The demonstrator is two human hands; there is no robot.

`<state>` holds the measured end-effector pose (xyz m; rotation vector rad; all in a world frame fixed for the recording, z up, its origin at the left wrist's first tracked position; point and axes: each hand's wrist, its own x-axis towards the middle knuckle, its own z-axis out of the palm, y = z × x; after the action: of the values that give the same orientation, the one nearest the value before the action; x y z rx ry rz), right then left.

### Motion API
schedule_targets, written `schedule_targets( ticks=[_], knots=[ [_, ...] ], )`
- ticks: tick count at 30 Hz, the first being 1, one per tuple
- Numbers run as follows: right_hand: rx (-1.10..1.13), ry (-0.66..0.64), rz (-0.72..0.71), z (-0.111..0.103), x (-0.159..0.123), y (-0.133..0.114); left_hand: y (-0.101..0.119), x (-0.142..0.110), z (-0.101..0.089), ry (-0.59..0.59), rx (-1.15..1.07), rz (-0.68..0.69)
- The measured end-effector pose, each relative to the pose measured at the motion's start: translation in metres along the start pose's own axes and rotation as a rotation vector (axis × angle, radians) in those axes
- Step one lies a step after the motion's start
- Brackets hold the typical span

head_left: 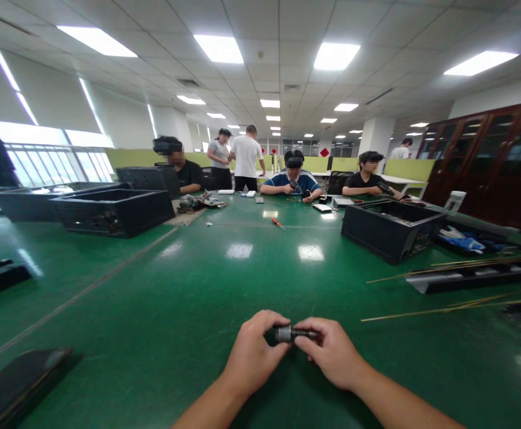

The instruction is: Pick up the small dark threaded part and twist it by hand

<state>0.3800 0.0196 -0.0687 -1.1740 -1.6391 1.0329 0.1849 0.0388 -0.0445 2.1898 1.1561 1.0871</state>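
Both my hands meet low in the middle of the view, just above a green table [189, 298]. Between them is a small dark cylindrical part with a grey metal end [292, 333]. My left hand [253, 351] pinches its grey end with curled fingers. My right hand [331, 351] grips the dark end, fingers wrapped round it. The part lies level between the two hands. What the part is I cannot make out.
Black computer cases stand at the left [112, 211] and right [389, 229]. A black panel [474, 277] and thin sticks [439, 310] lie at right. A red-handled screwdriver [278, 224] lies mid-table. Dark flat parts sit at the near left [19, 381]. Several people sit or stand at the far side.
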Motion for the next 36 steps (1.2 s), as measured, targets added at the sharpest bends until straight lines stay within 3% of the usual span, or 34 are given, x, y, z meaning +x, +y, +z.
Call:
schedule_targets(
  ticks=[5, 36],
  knots=[
    [-0.136, 0.058, -0.074, -0.004, -0.001, -0.004, 0.0, -0.001, -0.001, 0.005, 0.029, -0.006],
    [-0.261, 0.071, -0.147, -0.01, -0.006, -0.01, 0.005, -0.002, -0.004, 0.056, 0.042, 0.049]
  ],
)
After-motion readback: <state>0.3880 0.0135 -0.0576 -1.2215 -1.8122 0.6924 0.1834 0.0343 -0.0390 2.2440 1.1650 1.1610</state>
